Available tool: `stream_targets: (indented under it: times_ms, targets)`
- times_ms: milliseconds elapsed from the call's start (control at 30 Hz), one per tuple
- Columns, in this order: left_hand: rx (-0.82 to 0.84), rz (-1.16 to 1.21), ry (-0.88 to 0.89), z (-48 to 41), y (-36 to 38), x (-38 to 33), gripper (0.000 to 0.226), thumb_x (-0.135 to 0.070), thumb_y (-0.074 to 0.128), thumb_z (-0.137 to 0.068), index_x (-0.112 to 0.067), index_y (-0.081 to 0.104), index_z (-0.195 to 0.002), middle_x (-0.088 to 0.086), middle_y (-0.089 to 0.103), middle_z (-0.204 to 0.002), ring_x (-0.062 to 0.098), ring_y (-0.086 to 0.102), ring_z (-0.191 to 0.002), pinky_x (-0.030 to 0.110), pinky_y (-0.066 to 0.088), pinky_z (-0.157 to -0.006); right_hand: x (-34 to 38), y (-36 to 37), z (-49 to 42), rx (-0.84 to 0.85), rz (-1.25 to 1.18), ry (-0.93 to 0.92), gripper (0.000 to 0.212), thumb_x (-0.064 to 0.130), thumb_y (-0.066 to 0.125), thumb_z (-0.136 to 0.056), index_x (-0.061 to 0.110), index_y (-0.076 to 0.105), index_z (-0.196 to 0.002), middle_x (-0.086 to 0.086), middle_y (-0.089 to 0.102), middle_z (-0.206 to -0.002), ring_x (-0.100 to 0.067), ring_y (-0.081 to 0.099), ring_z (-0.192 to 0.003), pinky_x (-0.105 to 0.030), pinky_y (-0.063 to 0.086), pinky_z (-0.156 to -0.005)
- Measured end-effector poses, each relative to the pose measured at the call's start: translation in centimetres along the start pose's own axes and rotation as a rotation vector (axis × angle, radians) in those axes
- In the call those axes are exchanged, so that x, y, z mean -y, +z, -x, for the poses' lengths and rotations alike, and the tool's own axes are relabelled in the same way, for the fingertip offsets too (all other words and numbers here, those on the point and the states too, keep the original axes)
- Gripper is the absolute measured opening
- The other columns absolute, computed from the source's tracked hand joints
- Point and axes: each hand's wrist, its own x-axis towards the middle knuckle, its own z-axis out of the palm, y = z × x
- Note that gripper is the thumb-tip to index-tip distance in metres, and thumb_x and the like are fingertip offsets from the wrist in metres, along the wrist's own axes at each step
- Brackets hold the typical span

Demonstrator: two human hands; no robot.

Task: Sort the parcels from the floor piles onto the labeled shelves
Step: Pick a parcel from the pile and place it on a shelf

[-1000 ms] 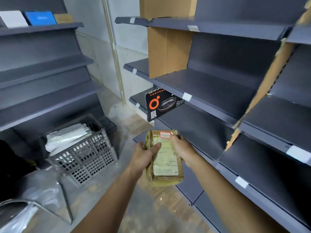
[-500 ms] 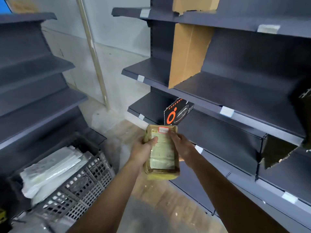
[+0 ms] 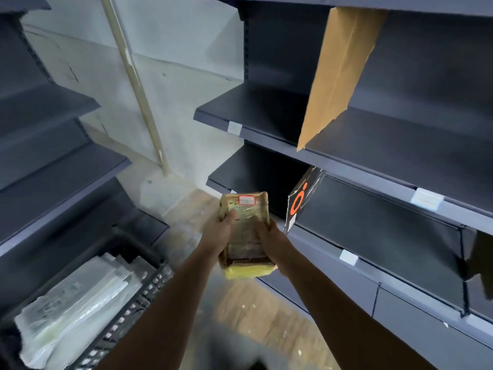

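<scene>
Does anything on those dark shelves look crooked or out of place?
Yes. A black box with an orange ring stands on edge, tilted, at the front of the lower shelf instead of lying flat. A brown cardboard sheet on the shelf above also looks slanted.

I see a tan parcel point(image 3: 246, 231) with a red-edged label point(image 3: 246, 200), dark grey shelves point(image 3: 378, 145), a black-and-orange box point(image 3: 301, 201).

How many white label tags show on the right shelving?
3 tags: two on the cardboard's shelf edge, left and far right; one on the shelf below. The parcel may hide another.
</scene>
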Motion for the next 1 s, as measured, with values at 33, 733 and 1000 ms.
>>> stream_targets:
  times_ms: [33,733,1000]
  targets:
    - [-0.002,-0.025,-0.024,-1.0,-0.2,-0.1,0.033,-0.041,0.048,-0.101,-0.013,0.063,-0.11,0.012,0.069,-0.108,0.03,0.066,-0.1,0.043,0.054,-0.091,0.2,0.3,-1.0,0.011,0.009,0.008,0.07,0.068,0.042,-0.085,0.021,0.04,-0.137,-0.01,0.061,-0.125,-0.031,0.06,-0.113,-0.046,0.05,-0.098]
    - [-0.005,-0.653,0.131,-17.8,0.8,1.3,0.057,-0.044,0.035,-0.103,0.0,0.069,-0.086,0.009,0.065,-0.076,0.024,0.061,-0.073,0.029,0.041,-0.062,1.2,2.4,-14.6,-0.322,0.113,0.166,0.047,0.045,0.036,-0.103,0.013,0.048,-0.135,-0.019,0.057,-0.126,-0.035,0.055,-0.112,-0.037,0.046,-0.091]
    - [0.075,-0.405,0.107,-23.0,2.5,0.5,0.037,-0.035,0.056,-0.096,0.0,0.056,-0.107,0.011,0.067,-0.094,0.022,0.058,-0.069,0.029,0.037,-0.051,1.3,2.1,-19.2,-0.393,0.252,0.283,0.059,0.058,0.033,-0.098,0.026,0.035,-0.148,-0.02,0.037,-0.132,-0.044,0.047,-0.118,-0.046,0.043,-0.103]
